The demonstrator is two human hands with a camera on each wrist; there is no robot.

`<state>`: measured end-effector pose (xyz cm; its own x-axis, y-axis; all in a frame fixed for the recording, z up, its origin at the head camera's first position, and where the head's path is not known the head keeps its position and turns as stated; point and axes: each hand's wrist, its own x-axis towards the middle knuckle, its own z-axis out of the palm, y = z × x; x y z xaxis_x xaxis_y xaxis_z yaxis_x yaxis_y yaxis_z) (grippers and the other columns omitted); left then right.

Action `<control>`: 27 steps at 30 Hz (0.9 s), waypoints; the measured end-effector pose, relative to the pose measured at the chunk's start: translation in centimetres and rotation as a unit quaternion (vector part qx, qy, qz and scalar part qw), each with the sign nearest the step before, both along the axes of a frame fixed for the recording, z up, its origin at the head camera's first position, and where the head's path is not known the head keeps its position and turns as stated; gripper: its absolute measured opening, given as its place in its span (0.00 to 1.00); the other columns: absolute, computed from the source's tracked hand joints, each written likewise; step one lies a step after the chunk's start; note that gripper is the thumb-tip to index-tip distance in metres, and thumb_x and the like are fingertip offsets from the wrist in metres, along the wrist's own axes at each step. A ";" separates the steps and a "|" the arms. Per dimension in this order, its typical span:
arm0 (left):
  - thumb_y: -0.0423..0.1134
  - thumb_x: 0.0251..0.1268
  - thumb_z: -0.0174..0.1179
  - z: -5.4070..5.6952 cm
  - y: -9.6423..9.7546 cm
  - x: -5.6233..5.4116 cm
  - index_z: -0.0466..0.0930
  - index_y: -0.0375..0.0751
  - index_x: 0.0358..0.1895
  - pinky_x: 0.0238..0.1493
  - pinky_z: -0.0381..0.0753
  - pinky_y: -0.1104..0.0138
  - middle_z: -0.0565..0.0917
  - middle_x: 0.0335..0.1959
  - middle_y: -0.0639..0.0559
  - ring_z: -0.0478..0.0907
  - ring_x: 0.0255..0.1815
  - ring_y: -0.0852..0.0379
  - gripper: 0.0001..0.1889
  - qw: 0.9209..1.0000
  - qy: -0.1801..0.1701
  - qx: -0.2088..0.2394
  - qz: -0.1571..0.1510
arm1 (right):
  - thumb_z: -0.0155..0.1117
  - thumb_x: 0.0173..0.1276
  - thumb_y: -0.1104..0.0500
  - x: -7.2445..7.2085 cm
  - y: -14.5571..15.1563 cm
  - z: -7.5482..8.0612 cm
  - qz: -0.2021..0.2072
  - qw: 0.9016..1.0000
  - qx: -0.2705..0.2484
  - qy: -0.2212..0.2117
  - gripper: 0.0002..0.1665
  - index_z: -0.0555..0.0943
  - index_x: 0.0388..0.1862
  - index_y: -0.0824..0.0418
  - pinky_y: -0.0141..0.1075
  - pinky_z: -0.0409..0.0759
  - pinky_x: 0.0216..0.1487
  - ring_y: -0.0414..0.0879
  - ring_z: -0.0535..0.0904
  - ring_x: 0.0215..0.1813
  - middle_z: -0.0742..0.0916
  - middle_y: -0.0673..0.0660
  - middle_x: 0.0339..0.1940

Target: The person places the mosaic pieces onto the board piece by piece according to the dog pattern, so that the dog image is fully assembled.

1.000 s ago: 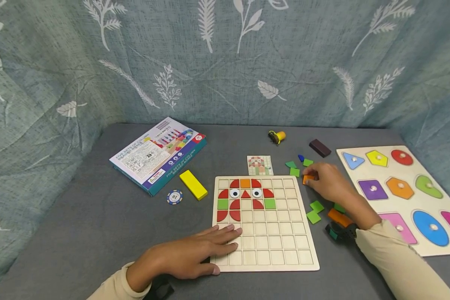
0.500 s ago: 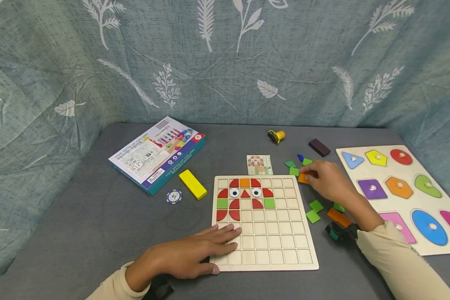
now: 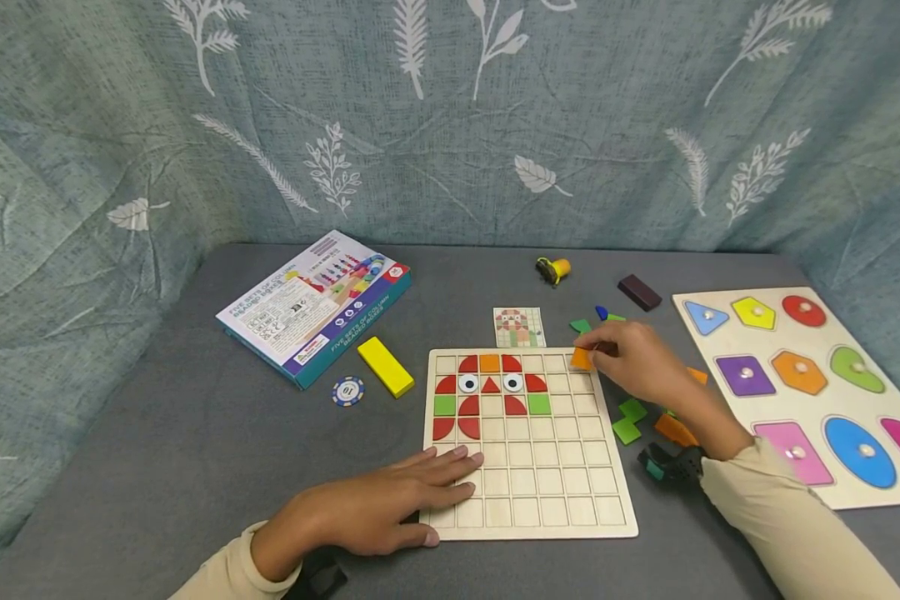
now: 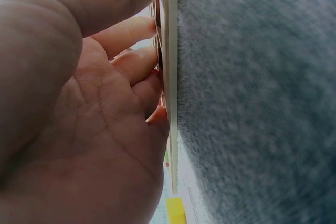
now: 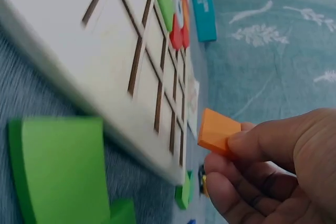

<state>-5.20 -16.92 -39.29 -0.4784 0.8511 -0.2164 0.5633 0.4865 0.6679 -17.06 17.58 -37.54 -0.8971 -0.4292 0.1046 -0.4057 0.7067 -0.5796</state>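
Note:
Between thumb and fingers my right hand (image 3: pixel 636 360) pinches an orange square tile (image 5: pixel 218 131), held over the upper right corner of a wooden grid board (image 3: pixel 536 510). My left hand (image 3: pixel 378 510) lies with its fingers spread on the board's lower left part, the thumb at its near edge. Red quarter-round tiles (image 3: pixel 444 428), two eye tiles (image 3: pixel 512 383), green squares (image 3: pixel 540 404) and an orange square sit in the board's upper left cells. A small pattern card (image 3: pixel 518 327) lies just behind the board.
Loose green tiles (image 3: pixel 627 431) and orange pieces (image 3: pixel 675 430) lie right of the board. Further right is a shape puzzle board (image 3: pixel 768 400). A boxed game (image 3: pixel 311 312), yellow block (image 3: pixel 386 367) and poker chip (image 3: pixel 348 391) are on the left. A dark block (image 3: pixel 639 292) lies behind.
My right hand has picked up the orange tile from the table and carried it left over the board's corner. My left hand has stayed in place.

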 end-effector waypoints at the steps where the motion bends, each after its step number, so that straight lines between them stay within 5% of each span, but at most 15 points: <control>1: 0.39 0.70 0.59 0.0 0.0 0.0 0.61 0.44 0.74 0.75 0.43 0.57 0.48 0.79 0.56 0.41 0.78 0.56 0.31 1.000 -0.001 0.001 -0.001 | 0.58 0.68 0.70 0.1 -0.1 0.0 -0.001 1.000 -0.002 -0.003 0.13 0.85 0.48 0.66 0.41 0.80 0.37 0.47 0.80 0.38 0.85 0.57 0.41; 8: 0.39 0.70 0.59 -0.1 0.1 -0.1 0.60 0.45 0.75 0.75 0.43 0.56 0.48 0.79 0.57 0.40 0.78 0.56 0.31 1.000 -0.005 -0.002 -0.001 | 0.59 0.69 0.69 0.8 -1.5 -0.1 0.019 0.999 -0.025 -0.033 0.13 0.85 0.49 0.66 0.38 0.80 0.37 0.46 0.81 0.39 0.85 0.57 0.45; 27: 0.38 0.70 0.59 0.0 -0.1 -0.3 0.61 0.42 0.74 0.75 0.44 0.56 0.50 0.78 0.53 0.42 0.78 0.54 0.31 1.000 0.012 0.010 -0.013 | 0.62 0.66 0.71 2.4 -5.8 0.1 0.142 0.989 -0.044 -0.024 0.11 0.86 0.45 0.64 0.35 0.79 0.37 0.42 0.77 0.37 0.86 0.52 0.40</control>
